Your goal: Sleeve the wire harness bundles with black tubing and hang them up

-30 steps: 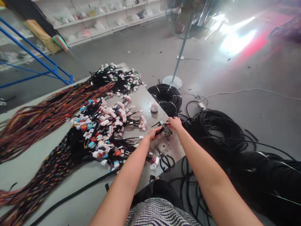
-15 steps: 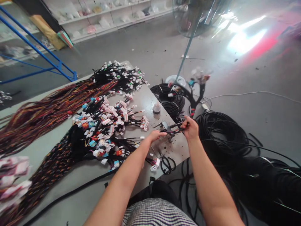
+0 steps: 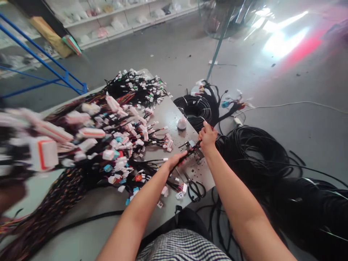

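My right hand [image 3: 208,137] is closed around a black-wrapped wire harness [image 3: 194,148] above the table corner. From that fist, the harness's branches spread up and to the right, ending in blue, red and white connectors [image 3: 236,105]. Lower along the same harness, my left hand [image 3: 177,160] has its fingers wrapped on it. A small metal fixture [image 3: 199,154] on the table is partly hidden behind the harness and my right hand. Black-handled scissors [image 3: 196,190] lie near the table edge, below my hands.
Bundled harnesses with white connectors [image 3: 136,127] cover the table's left side. At the far left, a blurred connector bunch [image 3: 45,152] hangs above them near a blurred hand [image 3: 11,195]. A small clear cup [image 3: 181,124] stands near the corner. Black tubing coils [image 3: 258,152] lie on the floor.
My right hand has moved left and toward the table, and the harness's branched end has swung down and right. At the left, a connector bunch has moved in over the table.
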`<state>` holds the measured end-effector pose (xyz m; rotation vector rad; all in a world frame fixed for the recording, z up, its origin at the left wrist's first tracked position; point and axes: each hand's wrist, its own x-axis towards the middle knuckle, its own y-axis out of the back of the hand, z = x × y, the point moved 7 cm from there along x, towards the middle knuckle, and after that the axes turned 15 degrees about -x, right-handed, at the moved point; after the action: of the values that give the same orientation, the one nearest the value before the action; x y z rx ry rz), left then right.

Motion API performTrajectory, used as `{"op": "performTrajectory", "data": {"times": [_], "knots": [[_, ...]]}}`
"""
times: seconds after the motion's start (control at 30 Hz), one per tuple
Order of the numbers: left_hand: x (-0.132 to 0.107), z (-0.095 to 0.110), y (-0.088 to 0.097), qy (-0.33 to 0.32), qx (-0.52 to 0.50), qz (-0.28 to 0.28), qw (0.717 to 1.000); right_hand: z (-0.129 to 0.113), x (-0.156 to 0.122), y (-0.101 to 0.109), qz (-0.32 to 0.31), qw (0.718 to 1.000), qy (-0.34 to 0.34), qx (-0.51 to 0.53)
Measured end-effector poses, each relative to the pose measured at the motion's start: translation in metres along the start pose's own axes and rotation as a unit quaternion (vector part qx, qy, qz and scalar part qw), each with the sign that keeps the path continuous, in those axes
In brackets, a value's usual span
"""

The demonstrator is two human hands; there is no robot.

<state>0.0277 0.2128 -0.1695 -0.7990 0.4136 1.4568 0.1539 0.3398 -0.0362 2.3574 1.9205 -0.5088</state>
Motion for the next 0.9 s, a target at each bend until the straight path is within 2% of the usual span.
{"op": "performTrajectory", "data": {"times": [0.07, 0.17, 0.27, 0.37, 0.43, 0.5, 0.6, 0.67, 0.73, 0.83, 0.9], "knots": [[0.009, 0.011, -0.014, -0.001, 0.018, -0.033, 0.999, 0.0, 0.001, -0.005, -0.013, 1.0, 0.012, -0.007], [0.014, 0.018, -0.019, -0.044, 0.048, -0.017, 0.998, 0.005, 0.001, -0.013, -0.024, 0.999, 0.027, -0.007], [-0.001, 0.01, -0.007, -0.097, 0.046, 0.021, 0.994, 0.021, -0.005, -0.015, -0.035, 0.999, 0.029, 0.012], [-0.018, -0.005, 0.006, -0.078, 0.035, 0.038, 0.996, 0.041, -0.013, -0.013, -0.044, 0.999, 0.007, 0.03], [-0.02, -0.007, 0.006, -0.054, 0.014, 0.016, 0.998, 0.051, -0.017, -0.013, -0.05, 0.998, -0.001, 0.035], [-0.013, 0.0, -0.003, -0.044, -0.02, -0.025, 0.998, 0.054, -0.019, -0.013, -0.054, 0.998, 0.008, 0.04], [0.001, 0.013, -0.017, -0.035, -0.049, -0.074, 0.995, 0.052, -0.02, -0.009, -0.061, 0.997, 0.023, 0.031], [0.005, 0.013, -0.019, -0.019, -0.037, -0.091, 0.995, 0.049, -0.015, -0.001, -0.064, 0.998, 0.018, 0.015], [0.001, 0.008, -0.013, -0.018, -0.019, -0.093, 0.995, 0.048, -0.006, 0.011, -0.051, 0.998, -0.02, 0.015], [-0.008, 0.002, 0.003, -0.057, 0.009, -0.06, 0.997, 0.047, 0.008, 0.023, -0.001, 0.995, -0.089, 0.041], [-0.009, 0.002, 0.008, -0.076, 0.011, -0.049, 0.996, 0.044, 0.012, 0.023, 0.027, 0.994, -0.093, 0.048]]}}
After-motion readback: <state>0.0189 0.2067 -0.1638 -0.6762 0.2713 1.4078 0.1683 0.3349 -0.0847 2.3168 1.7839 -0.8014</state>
